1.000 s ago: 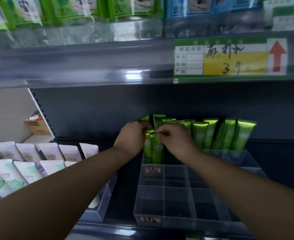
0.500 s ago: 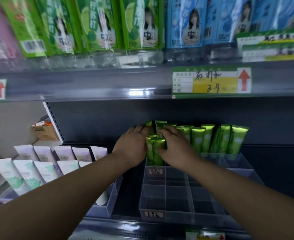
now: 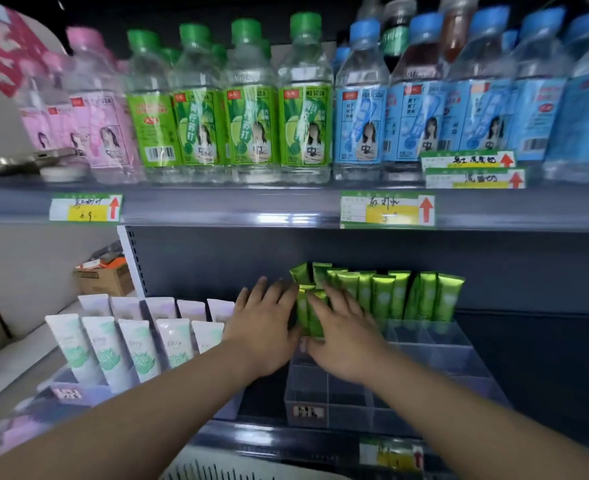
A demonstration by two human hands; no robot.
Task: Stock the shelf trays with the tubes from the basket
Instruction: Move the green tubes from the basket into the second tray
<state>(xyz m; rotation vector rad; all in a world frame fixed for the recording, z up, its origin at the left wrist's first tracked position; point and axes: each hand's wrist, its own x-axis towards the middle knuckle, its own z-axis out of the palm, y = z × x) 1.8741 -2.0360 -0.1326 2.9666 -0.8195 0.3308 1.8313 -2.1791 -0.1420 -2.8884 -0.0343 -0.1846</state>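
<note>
A row of green tubes (image 3: 400,294) stands upright along the back of a clear divided tray (image 3: 372,393) on the lower shelf. Two more green tubes (image 3: 308,311) stand in the tray's second row at its left end. My left hand (image 3: 263,332) lies flat with straight fingers against the left side of these two tubes. My right hand (image 3: 343,336) lies with spread, straight fingers over their right side and front. The tray's front compartments hold nothing. A strip of a white basket (image 3: 216,472) shows at the bottom edge.
White and mint tubes (image 3: 119,341) fill a tray to the left. Bottles with pink, green (image 3: 251,109) and blue labels line the upper shelf, whose edge carries price tags (image 3: 388,209). A cardboard box (image 3: 104,277) sits behind the shelf at left.
The view has tilted up, bringing the bottles into sight. Both hands went from pinching the two front tubes to lying with straight fingers on either side of them.
</note>
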